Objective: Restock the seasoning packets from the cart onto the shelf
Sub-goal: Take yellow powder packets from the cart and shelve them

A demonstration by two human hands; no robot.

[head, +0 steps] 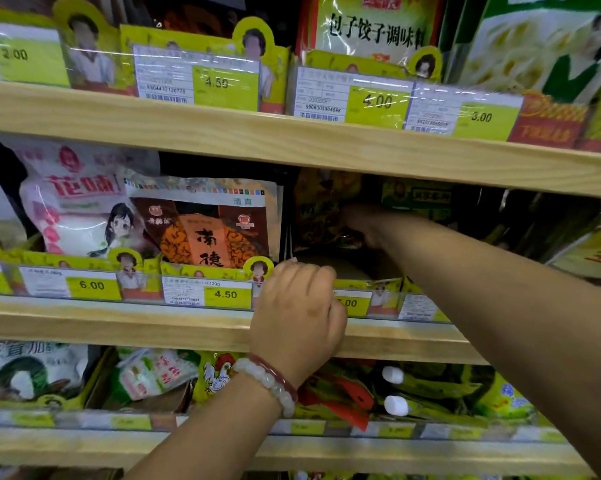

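The middle shelf [119, 327] is my landmark: a pale wooden board with a clear price strip along its front, and I am partway through stocking it. My right arm reaches deep over that shelf, into the dim bay to the right of the orange packet [209, 233]. My right hand [361, 226] sits against the yellow packets [321, 209] standing at the back of that bay; it is too dark there to tell whether my fingers grip one or only push it. My left hand [299, 313] is at the shelf's front edge, fingers curled over the price strip [222, 294], steadying me or holding the rail down. I judge this to be the placing step: a packet is being seated upright among its fellows. Next I would need to square it against the row, draw my right arm out without dragging packets forward, then go back to the cart, which is not in view. The yellow packets look flat, glossy and floppy, likely to slump unless leaned together.
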